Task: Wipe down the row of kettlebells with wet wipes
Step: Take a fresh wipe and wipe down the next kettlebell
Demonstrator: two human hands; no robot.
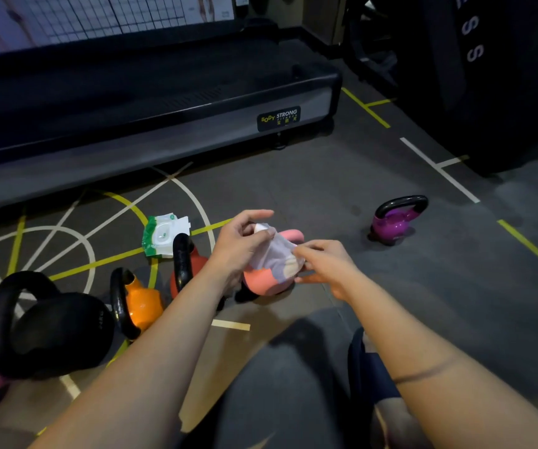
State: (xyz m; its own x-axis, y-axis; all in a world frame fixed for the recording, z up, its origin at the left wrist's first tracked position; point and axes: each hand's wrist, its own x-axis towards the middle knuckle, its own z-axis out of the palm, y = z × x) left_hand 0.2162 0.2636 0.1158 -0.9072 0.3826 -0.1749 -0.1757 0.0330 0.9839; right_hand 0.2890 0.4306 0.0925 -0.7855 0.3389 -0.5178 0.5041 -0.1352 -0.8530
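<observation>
head view, wet wipe [274, 254] — white, crumpled (see-through), pink kettlebell [261, 282] behind

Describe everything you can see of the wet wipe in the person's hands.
The wet wipe is a thin, white, soft-looking sheet, slightly crumpled and stretched slantwise between both hands. The left hand pinches its upper corner; the right hand pinches its lower edge. It is held in front of the pink kettlebell, covering part of its handle and body; whether it touches the kettlebell cannot be told.
</observation>
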